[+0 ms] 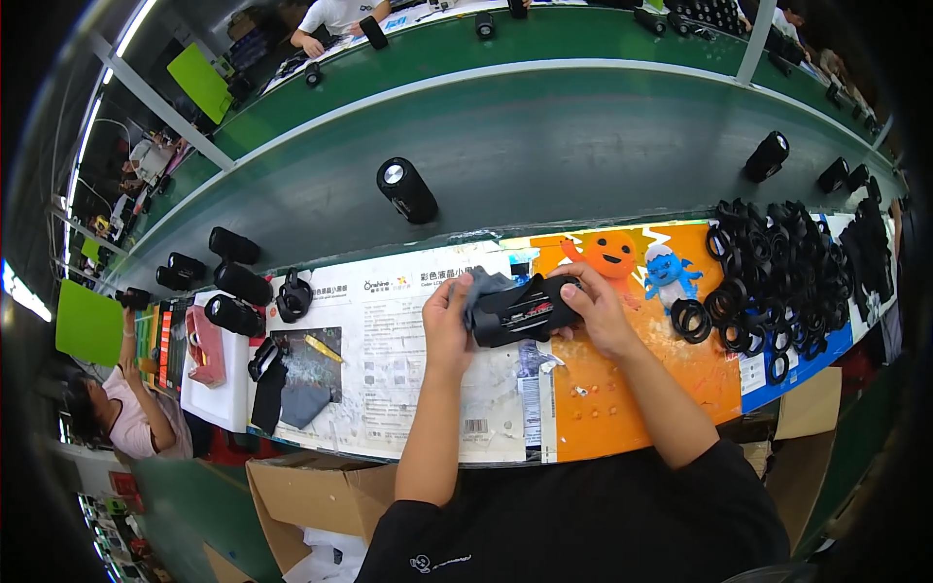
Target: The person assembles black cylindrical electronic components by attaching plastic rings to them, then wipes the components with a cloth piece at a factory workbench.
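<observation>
Over the middle of the table I hold a black cylindrical speaker lying sideways, with reddish and white marks along its front. My left hand is closed around its left end, where a grey cloth is bunched between the hand and the casing. Fingers of my right hand wrap round the opposite end, thumb on top. Some fingertips of both hands are hidden behind the speaker.
Black rings lie heaped on the right. Several black speakers stand or lie at the left; another speaker is on the green conveyor. Below the table edge are a cardboard box and, at left, a co-worker.
</observation>
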Demonstrator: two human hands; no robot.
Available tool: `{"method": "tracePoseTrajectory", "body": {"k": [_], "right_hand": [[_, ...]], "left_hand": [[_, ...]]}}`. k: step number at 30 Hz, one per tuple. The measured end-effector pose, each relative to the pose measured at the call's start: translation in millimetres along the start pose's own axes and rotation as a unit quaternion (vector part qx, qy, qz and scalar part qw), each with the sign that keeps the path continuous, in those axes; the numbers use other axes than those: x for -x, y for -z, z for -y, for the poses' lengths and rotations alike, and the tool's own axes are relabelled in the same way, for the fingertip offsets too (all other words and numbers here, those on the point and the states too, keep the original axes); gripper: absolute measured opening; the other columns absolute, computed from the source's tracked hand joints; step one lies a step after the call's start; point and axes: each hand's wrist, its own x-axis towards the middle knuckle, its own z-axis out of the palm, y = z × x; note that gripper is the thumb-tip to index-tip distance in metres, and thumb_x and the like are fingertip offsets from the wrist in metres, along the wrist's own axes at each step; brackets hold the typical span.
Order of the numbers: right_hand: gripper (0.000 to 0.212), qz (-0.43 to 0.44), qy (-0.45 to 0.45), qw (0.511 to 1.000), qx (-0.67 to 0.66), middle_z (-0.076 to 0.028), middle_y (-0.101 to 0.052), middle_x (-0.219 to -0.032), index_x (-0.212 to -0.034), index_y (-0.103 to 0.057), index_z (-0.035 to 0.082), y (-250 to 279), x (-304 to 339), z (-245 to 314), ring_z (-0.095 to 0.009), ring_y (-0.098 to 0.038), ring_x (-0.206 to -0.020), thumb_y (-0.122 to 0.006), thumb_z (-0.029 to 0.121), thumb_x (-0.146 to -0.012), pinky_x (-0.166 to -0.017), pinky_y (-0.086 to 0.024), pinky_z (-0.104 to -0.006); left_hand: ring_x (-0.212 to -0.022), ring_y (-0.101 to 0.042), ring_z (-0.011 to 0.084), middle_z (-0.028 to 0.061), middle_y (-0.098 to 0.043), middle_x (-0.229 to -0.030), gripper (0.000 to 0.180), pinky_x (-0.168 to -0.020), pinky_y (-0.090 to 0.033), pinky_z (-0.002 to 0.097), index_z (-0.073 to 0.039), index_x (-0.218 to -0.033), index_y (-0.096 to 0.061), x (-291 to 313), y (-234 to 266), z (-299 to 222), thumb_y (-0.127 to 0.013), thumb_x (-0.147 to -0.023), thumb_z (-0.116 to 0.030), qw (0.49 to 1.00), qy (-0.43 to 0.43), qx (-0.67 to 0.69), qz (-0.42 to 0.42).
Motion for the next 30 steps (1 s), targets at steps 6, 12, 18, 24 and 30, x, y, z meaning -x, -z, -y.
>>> {"method": "tracePoseTrajectory", "body": {"k": [6, 12, 18, 24, 30], "right_hand": [[0.035, -0.020, -0.027, 0.992, -0.125, -0.011, -0.074, -0.100, -0.139, -0.060, 0.007, -6.8, 1.4, -0.2, -0.017, -0.071, -0.068, -0.063, 0.033, -0.116, -0.054, -0.054, -0.0289], [0.033, -0.092, 0.047, 0.993, -0.057, -0.007, -0.071, -0.109, -0.139, -0.062, 0.008, -2.4, 1.3, 17.7, -0.016, -0.073, -0.079, -0.067, 0.029, -0.115, -0.055, -0.055, -0.0277], [0.037, -0.129, 0.262, 0.835, 0.466, -0.014, -0.070, -0.123, -0.141, -0.068, 0.011, 26.4, -60.7, 120.9, -0.029, -0.075, -0.101, -0.076, 0.026, -0.108, -0.079, -0.063, -0.0378], [0.051, -0.110, 0.153, 0.700, 0.689, -0.025, -0.061, -0.149, -0.152, -0.063, 0.021, 90.7, -163.7, 144.4, -0.049, -0.066, -0.129, -0.078, 0.024, -0.104, -0.110, -0.056, -0.0543], [0.067, -0.139, 0.111, 0.655, 0.734, -0.026, -0.053, -0.161, -0.169, -0.050, 0.028, 92.1, -188.8, 131.0, -0.056, -0.059, -0.135, -0.074, 0.025, -0.106, -0.117, -0.051, -0.0589]], "left_hand": [[-0.101, -0.082, 0.0322, 0.0186, -0.080, -0.112, 0.031, -0.090, -0.069, 0.0430, 0.008, -0.122, -0.070, 9.0, -8.1, -23.0, -0.070, -0.113, -0.022, 0.999, -0.042, 0.021, 0.019], [-0.050, -0.055, 0.0102, 0.0027, -0.068, -0.075, 0.046, -0.039, -0.039, 0.0290, -0.001, -0.101, -0.074, 4.9, 14.7, -19.2, -0.078, -0.107, -0.047, 0.991, -0.055, -0.081, -0.095], [-0.056, -0.063, 0.0153, 0.0064, -0.069, -0.079, 0.039, -0.048, -0.048, 0.0299, 0.001, -0.108, -0.071, 0.7, 34.9, -15.2, -0.068, -0.115, -0.038, 0.998, -0.050, -0.024, -0.005], [-0.082, -0.076, 0.0209, 0.0143, -0.079, -0.103, 0.017, -0.078, -0.062, 0.0314, 0.004, -0.121, -0.071, 4.8, 8.4, -16.5, -0.074, -0.109, -0.008, 0.997, -0.074, 0.015, 0.028], [-0.084, -0.071, 0.0091, 0.0082, -0.079, -0.101, 0.025, -0.077, -0.056, 0.0230, 0.002, -0.115, -0.075, -12.7, 34.2, 0.4, -0.082, -0.105, -0.020, 0.990, -0.125, -0.051, -0.028]]}}
